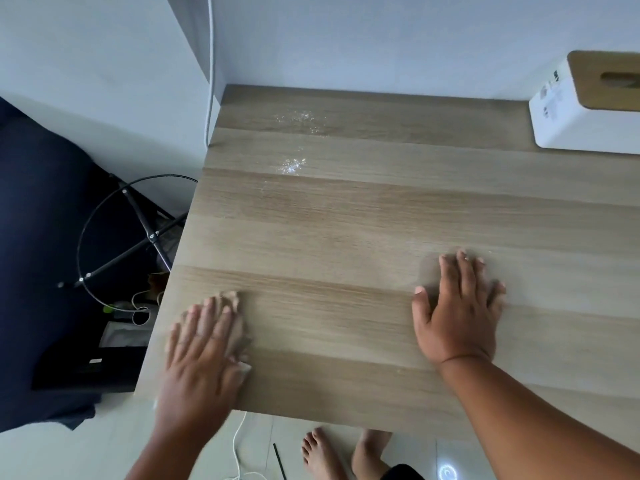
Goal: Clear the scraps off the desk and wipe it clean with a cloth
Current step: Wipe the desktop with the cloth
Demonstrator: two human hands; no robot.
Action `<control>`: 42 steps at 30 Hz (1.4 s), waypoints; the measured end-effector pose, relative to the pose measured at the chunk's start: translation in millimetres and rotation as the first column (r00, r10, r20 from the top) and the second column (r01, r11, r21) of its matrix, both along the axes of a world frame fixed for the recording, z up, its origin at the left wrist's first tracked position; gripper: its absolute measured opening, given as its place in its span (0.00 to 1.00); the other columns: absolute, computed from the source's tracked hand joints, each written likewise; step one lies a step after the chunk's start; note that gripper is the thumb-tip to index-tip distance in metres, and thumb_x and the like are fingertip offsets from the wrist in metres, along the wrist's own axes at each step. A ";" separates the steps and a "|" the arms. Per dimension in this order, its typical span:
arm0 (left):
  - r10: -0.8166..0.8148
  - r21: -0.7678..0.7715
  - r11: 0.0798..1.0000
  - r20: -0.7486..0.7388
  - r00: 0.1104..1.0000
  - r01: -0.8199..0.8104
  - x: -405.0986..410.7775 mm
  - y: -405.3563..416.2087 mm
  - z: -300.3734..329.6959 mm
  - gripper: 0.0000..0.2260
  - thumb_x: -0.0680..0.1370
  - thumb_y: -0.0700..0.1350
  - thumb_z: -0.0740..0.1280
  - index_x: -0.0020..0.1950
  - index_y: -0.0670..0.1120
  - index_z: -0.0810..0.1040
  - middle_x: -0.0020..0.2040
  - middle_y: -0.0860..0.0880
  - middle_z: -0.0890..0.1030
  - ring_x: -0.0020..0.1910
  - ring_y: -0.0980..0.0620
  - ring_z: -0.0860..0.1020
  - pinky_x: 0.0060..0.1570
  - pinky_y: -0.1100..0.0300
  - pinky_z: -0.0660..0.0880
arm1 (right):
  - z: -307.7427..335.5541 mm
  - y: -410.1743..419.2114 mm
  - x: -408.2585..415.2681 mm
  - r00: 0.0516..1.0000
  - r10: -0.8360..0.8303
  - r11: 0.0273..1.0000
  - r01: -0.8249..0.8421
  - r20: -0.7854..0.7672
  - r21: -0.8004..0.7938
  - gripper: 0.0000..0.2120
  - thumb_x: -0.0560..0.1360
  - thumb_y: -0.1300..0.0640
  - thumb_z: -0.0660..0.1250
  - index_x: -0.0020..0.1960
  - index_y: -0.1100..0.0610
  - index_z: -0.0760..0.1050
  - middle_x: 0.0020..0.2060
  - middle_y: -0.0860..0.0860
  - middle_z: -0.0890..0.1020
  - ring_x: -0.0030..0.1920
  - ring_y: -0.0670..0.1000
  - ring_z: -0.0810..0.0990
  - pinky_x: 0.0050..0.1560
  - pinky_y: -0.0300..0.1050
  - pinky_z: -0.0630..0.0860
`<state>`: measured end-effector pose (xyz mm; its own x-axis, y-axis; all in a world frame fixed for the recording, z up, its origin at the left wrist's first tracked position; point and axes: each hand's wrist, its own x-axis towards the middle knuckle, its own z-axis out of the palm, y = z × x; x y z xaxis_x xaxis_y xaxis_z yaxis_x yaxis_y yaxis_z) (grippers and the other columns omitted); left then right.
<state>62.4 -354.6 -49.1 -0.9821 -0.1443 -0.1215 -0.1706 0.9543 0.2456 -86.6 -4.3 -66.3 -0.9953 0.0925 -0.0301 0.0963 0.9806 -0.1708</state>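
- Pale oak-grain table (363, 216) seen from above, its left edge and near edge both in view, set into a corner of white wall (346, 39).
- Left hand (204, 344) laid flat on a crumpled tan cloth (235, 306) near the table's front-left corner, fingers (207, 313) straight and slightly spread, pressing the cloth down rather than gripping it; blurred at the edges.
- Cloth bunched beneath the palm, showing past the fingertips and along the thumb side, touching the table surface.
- Right hand (457, 313) planted palm-down on bare wood well to the right of the cloth, fingers extended and fanned apart, holding nothing.
- Wet sheen (294, 140) glinting in patches toward the back-left of the table, well apart from both hands.
- White box (585, 112) with a wooden slotted lid parked at the back-right corner against the wall, printed marks on its side too small to read.
- White cable (211, 71) hanging down the wall beside the table's back-left corner.
- Dark wire-frame stand (138, 237) and assorted clutter on the floor left of the table, next to dark navy fabric (45, 202).
- Bare feet (322, 452) visible on the pale floor below the near edge, beside another white cord (237, 445) and a thin dark stick (279, 460).
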 end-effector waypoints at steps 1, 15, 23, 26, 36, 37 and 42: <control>0.080 0.006 0.997 0.005 0.997 -0.080 -0.1 -9.6 1.2 0.35 0.75 0.54 0.56 0.82 0.43 0.61 0.84 0.45 0.55 0.84 0.46 0.49 0.81 0.39 0.50 | 0.7 -0.2 0.1 1.000 0.001 1.000 -0.001 0.005 0.002 0.36 0.76 0.39 0.52 0.79 0.56 0.65 0.81 0.56 0.59 0.82 0.60 0.52 0.79 0.70 0.48; 0.381 -0.028 0.925 0.056 0.923 -0.380 -141.1 1.7 3.7 0.37 0.75 0.54 0.49 0.84 0.45 0.52 0.85 0.41 0.48 0.84 0.42 0.44 0.81 0.42 0.41 | 3.1 1.0 0.4 0.999 0.007 1.000 -0.007 0.037 0.013 0.35 0.77 0.40 0.53 0.80 0.54 0.63 0.82 0.55 0.57 0.83 0.60 0.49 0.79 0.69 0.47; -0.157 -0.028 0.987 0.094 0.983 0.160 -204.1 75.4 7.5 0.38 0.76 0.58 0.54 0.85 0.48 0.50 0.85 0.45 0.44 0.84 0.45 0.40 0.81 0.43 0.39 | 6.2 1.9 0.6 0.998 0.020 0.999 -0.022 0.065 0.039 0.35 0.78 0.40 0.52 0.82 0.52 0.60 0.83 0.55 0.55 0.83 0.60 0.48 0.79 0.69 0.47; -0.296 -0.036 0.953 0.088 0.951 0.300 -186.9 110.2 4.1 0.39 0.77 0.57 0.60 0.85 0.47 0.52 0.85 0.45 0.46 0.84 0.44 0.41 0.81 0.43 0.41 | 8.2 0.1 1.2 0.999 0.006 1.000 -0.006 0.052 0.008 0.35 0.76 0.40 0.54 0.81 0.52 0.63 0.82 0.55 0.58 0.83 0.60 0.51 0.79 0.69 0.49; -0.073 -0.034 0.997 0.027 0.997 0.074 -135.5 38.0 -5.9 0.38 0.75 0.59 0.58 0.83 0.46 0.59 0.85 0.45 0.53 0.84 0.45 0.48 0.81 0.39 0.51 | 11.4 -9.6 -92.0 0.996 0.075 0.994 -0.078 -0.041 -0.078 0.32 0.73 0.43 0.61 0.74 0.55 0.73 0.77 0.57 0.69 0.78 0.62 0.63 0.78 0.69 0.53; -0.001 -0.041 0.999 0.043 0.999 0.002 -146.3 29.1 -4.8 0.39 0.74 0.60 0.57 0.84 0.46 0.58 0.85 0.45 0.52 0.84 0.44 0.48 0.81 0.40 0.49 | 11.1 -10.4 -105.2 0.996 0.090 0.994 -0.091 -0.024 -0.068 0.32 0.74 0.42 0.60 0.75 0.55 0.72 0.78 0.56 0.68 0.79 0.62 0.62 0.78 0.69 0.52; 0.308 -0.023 0.951 0.030 0.951 -0.307 -225.9 13.7 -3.2 0.38 0.74 0.58 0.51 0.84 0.47 0.56 0.85 0.44 0.52 0.84 0.42 0.47 0.81 0.42 0.44 | 5.1 -19.3 -144.7 0.995 0.096 0.995 -0.095 0.031 -0.033 0.35 0.75 0.39 0.53 0.79 0.52 0.64 0.82 0.54 0.60 0.82 0.60 0.53 0.78 0.70 0.45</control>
